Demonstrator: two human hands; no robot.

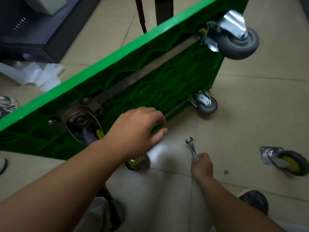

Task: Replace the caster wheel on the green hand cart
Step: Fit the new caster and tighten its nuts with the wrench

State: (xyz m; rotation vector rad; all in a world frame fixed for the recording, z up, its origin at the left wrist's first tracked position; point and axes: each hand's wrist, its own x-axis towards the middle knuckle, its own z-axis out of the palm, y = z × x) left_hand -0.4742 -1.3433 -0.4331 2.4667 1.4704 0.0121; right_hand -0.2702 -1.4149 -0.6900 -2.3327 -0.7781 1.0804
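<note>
I see the green plastic hand cart [150,77] tipped up on its long edge on the tiled floor [250,114], ribbed underside toward me. At its far end an upper grey rubber caster wheel [237,42] and a lower grey caster wheel [207,106] sit in bright steel brackets. A worn caster on a rusty plate [80,119] is mounted at the near end. The left hand [133,131] reaches across the cart's lower edge, fingers loose and holding nothing (whether they touch the rim I cannot tell). The right hand [201,164] grips a small silver open-end wrench [192,148] by its shank, head pointing away. A loose caster with a yellow hub [287,162] lies on the floor at right, a small metal nut [226,172] near it.
</note>
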